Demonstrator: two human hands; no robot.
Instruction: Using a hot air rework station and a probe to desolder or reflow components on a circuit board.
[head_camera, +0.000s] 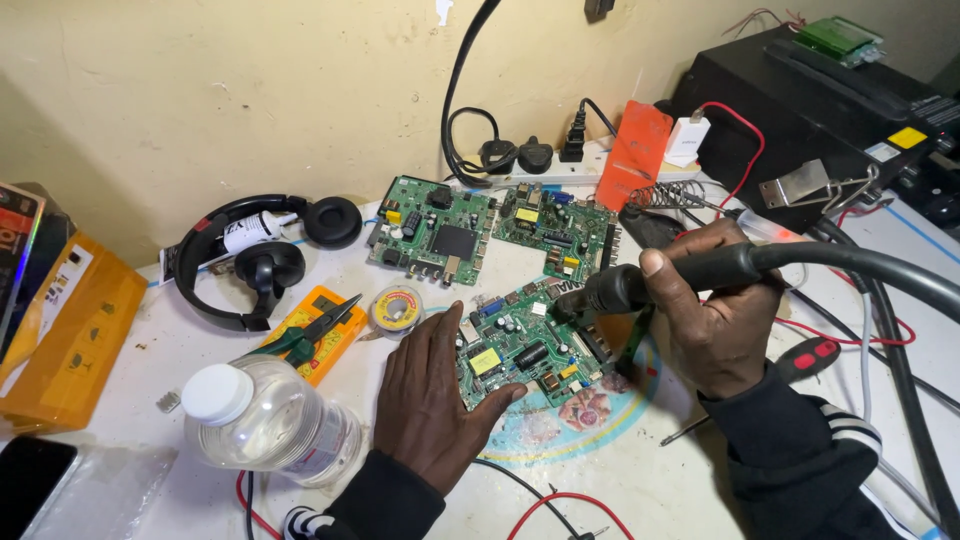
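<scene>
Green printed circuit board (527, 345) lies flat at the middle of the white counter (640, 480). From the head camera, the left hand (430, 395) rests palm-down with fingers spread wide, pinning the board's edge at 9 o'clock. The right hand (715, 310) is wrapped tight around a black hot-air handle (680, 275) with a thick hose, nozzle over the board's 1 o'clock corner. At 8 o'clock, a clear plastic bottle (270, 420) lies on its side.

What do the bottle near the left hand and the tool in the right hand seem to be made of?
The bottle looks like clear thin plastic: see-through, with a white matte cap. The tool seems black plastic or rubber: dull, with a thick flexible hose.
</scene>
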